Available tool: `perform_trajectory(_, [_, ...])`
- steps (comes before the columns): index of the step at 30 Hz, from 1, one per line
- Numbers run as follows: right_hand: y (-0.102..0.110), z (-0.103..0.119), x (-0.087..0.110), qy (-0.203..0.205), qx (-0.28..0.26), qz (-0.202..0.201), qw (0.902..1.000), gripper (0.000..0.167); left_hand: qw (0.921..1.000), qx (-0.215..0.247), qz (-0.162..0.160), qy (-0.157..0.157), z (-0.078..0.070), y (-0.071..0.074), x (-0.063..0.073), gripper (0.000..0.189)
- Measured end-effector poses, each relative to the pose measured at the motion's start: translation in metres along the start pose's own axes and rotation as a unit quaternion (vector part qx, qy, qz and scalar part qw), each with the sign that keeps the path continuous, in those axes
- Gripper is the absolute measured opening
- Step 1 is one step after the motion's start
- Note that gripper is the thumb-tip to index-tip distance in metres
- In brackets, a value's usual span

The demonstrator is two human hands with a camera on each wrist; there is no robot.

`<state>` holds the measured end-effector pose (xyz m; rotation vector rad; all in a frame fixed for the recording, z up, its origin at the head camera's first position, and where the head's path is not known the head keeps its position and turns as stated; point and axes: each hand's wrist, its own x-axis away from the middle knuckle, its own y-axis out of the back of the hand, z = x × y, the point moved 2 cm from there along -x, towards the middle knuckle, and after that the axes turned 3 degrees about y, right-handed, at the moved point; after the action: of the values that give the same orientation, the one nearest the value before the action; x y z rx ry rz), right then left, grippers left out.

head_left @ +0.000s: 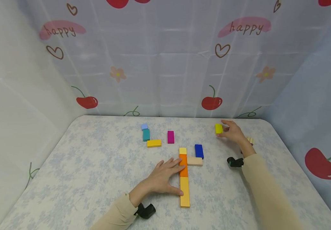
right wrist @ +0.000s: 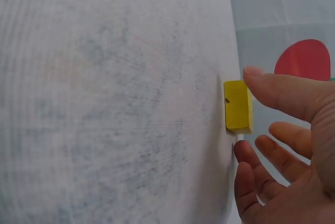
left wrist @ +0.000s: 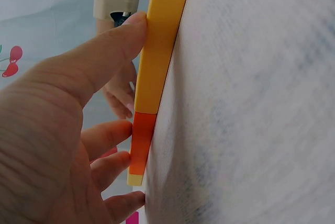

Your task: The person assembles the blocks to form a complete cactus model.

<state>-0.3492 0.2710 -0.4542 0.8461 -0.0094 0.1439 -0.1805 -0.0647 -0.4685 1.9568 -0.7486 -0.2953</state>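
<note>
My left hand (head_left: 162, 177) lies over a straight row of blocks, fingertips on the orange block (head_left: 184, 172) and thumb at the side of the long light-orange block (head_left: 185, 199). A small pale-yellow block (head_left: 183, 150) continues the row at its far end. From the orange block's right side a beige wooden block (head_left: 195, 161) sticks out. My right hand (head_left: 232, 131) reaches to the back right, thumb and fingers spread around a small bright-yellow block (right wrist: 237, 107). In the right wrist view the thumb tip is right at that block's edge, while the other fingers stay apart from it.
A blue block (head_left: 199, 151) stands close to the beige one. Farther back are a magenta block (head_left: 170, 137), a yellow block (head_left: 153, 143), a teal block (head_left: 146, 135) and a light-blue block (head_left: 144, 126). A pale ridged piece (head_left: 250, 140) is partly hidden by the right wrist.
</note>
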Motion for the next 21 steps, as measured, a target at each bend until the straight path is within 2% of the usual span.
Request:
perform_trajectory(9, [0.0001, -0.0064, -0.0039, -0.016, -0.022, 0.021, 0.9994, 0.081, 1.0, 0.0, -0.001, -0.001, -0.0004, -0.0001, 0.0, 0.091])
perform_trajectory(16, [0.001, -0.0098, -0.0071, -0.006, -0.048, 0.04, 0.998, 0.076, 1.0, 0.001, -0.003, -0.001, -0.0011, 0.0007, 0.0003, 0.091])
perform_trajectory(21, [0.001, -0.0106, -0.007, -0.004, -0.047, 0.036, 0.9982, 0.072, 1.0, -0.002, -0.003, -0.001, -0.0011, 0.0005, 0.0002, 0.091])
